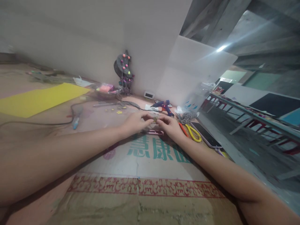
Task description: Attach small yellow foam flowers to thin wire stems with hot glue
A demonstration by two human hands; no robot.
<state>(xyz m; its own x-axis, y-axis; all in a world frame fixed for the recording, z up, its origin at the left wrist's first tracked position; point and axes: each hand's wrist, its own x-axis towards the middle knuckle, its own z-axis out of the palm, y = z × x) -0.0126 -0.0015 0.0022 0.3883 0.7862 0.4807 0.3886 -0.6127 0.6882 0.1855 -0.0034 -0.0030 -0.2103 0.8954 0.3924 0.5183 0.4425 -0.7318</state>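
Note:
My left hand (pixel 137 122) and my right hand (pixel 170 125) meet over the middle of the table, fingertips pinched together. Between them is a small brownish-yellow piece (pixel 155 120), too small and blurred to name; both hands' fingertips touch it. Just below the hands lies a slim pink tool (pixel 153 132), partly covered by the fingers. Beyond the right hand rests a dark blue glue gun (pixel 164 105) with an orange part. Close by the right wrist are the yellow-and-orange handles (pixel 193 133) of a hand tool.
A dark moon-shaped ornament with pink balls (pixel 124 67) stands against the wall. Yellow sheet (pixel 44 98) lies at left, near a blue-tipped tool (pixel 76 120) and its cable. A phone (pixel 206 135), grey wire coil (pixel 188 116) and small white clock-like box (pixel 149 95) are also there.

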